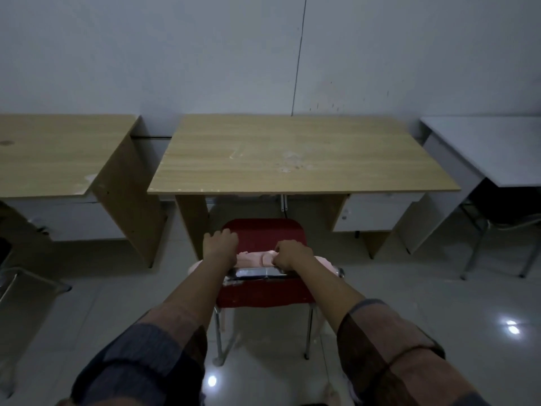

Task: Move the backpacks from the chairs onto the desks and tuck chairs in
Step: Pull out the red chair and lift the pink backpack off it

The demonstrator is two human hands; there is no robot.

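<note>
A red chair stands pulled out in front of the middle wooden desk, its back toward me. A pink backpack lies on the seat, mostly hidden behind the chair's back and my arms. Both my arms reach over the backrest. My left hand has its fingers curled down at the backpack's left side. My right hand grips the pink fabric on the right. The desk top is bare wood with scuff marks.
A second wooden desk stands to the left and a grey desk to the right, with a dark chair under it. A metal chair frame shows at the left edge. The white wall is close behind the desks. The tiled floor is glossy.
</note>
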